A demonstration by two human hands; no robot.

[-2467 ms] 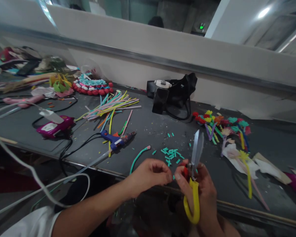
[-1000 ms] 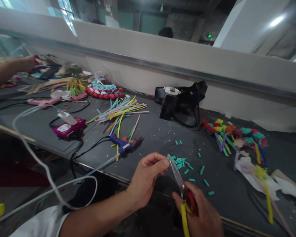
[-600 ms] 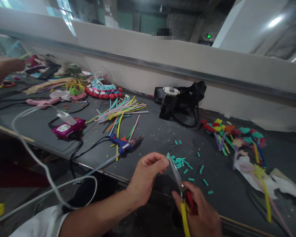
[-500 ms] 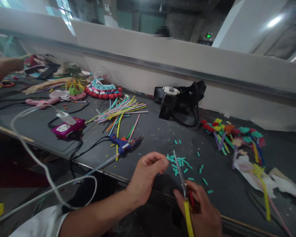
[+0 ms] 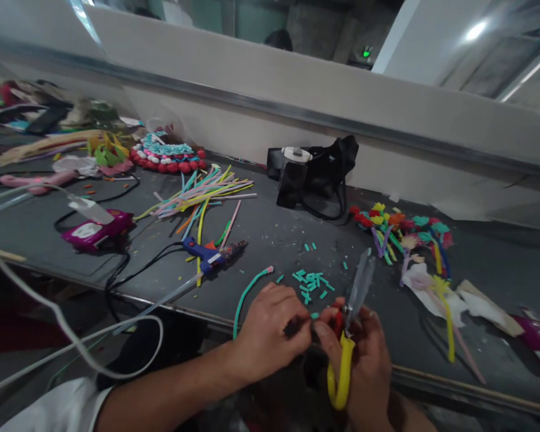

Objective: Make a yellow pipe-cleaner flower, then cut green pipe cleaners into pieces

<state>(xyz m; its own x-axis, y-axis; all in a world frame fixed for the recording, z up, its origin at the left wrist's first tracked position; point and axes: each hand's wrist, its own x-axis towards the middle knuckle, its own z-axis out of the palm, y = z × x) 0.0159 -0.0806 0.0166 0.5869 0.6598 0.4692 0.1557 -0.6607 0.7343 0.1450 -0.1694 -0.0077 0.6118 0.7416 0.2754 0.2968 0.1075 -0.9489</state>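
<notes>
My left hand (image 5: 276,324) is closed in a pinch at the table's front edge. A green pipe cleaner (image 5: 248,294) with a pinkish tip curves up from behind this hand; where the fingers grip it is hidden. In my right hand (image 5: 364,354) is a pair of scissors (image 5: 360,285) with yellow and red handles, blades pointing up and away. The fingertips of both hands nearly meet, with a bit of green (image 5: 314,315) showing between them. Just beyond the hands lies a loose pile of short green pieces (image 5: 310,282).
A blue glue gun (image 5: 211,257) lies left of the hands, before a bundle of coloured pipe cleaners (image 5: 207,192). White cable (image 5: 49,312) loops across the left. A black bag (image 5: 328,174) stands at the back, and pipe-cleaner flowers (image 5: 396,228) lie to the right.
My hands have come together, and the scissors have turned more upright and to the right. The green pipe cleaner now shows behind my left hand. The view has shifted to the right.
</notes>
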